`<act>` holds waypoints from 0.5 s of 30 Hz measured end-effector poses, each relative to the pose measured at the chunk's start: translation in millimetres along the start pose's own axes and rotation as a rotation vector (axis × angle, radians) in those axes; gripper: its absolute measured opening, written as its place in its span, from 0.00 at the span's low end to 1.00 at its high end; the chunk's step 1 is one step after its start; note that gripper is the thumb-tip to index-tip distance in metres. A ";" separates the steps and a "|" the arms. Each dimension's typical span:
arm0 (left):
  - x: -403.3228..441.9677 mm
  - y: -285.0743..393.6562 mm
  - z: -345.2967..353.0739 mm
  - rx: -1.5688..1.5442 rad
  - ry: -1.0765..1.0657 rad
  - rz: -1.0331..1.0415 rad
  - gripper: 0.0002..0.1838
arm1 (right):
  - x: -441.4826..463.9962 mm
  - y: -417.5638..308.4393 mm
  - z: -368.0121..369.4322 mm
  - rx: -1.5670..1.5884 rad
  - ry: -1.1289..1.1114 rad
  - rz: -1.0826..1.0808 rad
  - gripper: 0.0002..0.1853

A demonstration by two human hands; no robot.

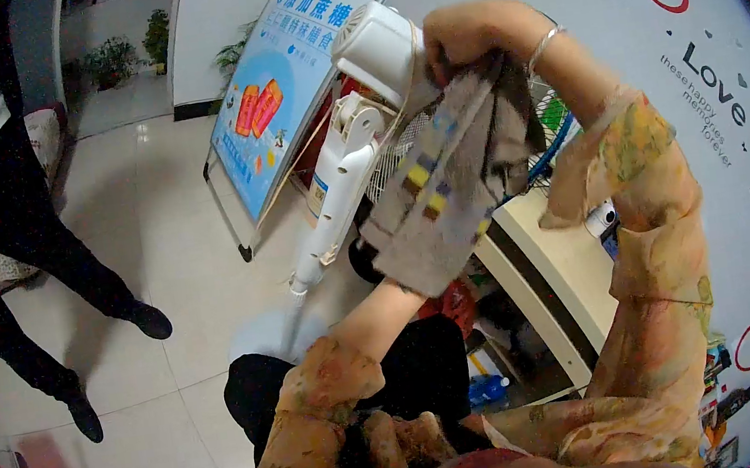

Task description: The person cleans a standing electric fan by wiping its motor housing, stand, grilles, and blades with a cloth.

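Observation:
A grey-brown cloth [454, 186] with yellow and blue squares hangs in front of me, draped over my left forearm's end. That hand is hidden under the cloth. My right hand [463, 38], with a bracelet at the wrist, is bent at the top edge of the cloth, its fingers curled against it. Just left of this hand is the white head of a standing fan [379, 49]. The fan's white pole [329, 207] slants down toward the floor.
A blue poster stand [280, 85] leans behind the fan. At the left stands a person in black trousers [44, 240]. A cream cabinet [561, 276] is below my right arm, with a blue bottle [487, 390] near it. Plants [111, 60] are in the doorway.

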State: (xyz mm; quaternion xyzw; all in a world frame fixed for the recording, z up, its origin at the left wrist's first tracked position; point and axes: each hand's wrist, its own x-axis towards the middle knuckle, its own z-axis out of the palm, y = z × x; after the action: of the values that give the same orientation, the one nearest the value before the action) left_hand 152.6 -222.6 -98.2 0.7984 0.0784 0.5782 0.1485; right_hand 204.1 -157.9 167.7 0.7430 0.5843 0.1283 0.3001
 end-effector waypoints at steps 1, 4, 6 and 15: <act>3.3 0.5 2.3 0.014 0.012 0.015 0.36 | 5.7 8.9 -4.3 -0.109 0.093 0.006 0.21; 10.7 3.6 6.4 0.030 0.099 0.078 0.39 | 39.7 53.3 -5.2 -0.105 0.148 0.128 0.19; 15.3 4.1 6.3 0.034 0.169 0.128 0.41 | 54.4 65.0 0.3 -0.190 0.268 0.182 0.14; 16.7 -0.9 3.6 0.080 0.181 0.140 0.49 | 50.8 23.7 28.6 -0.262 0.324 0.105 0.11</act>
State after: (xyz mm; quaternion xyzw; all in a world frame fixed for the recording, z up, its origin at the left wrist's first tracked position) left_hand 161.4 -217.4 -84.5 0.7517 0.0587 0.6534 0.0679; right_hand 252.8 -121.6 151.2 0.6967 0.5637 0.3363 0.2894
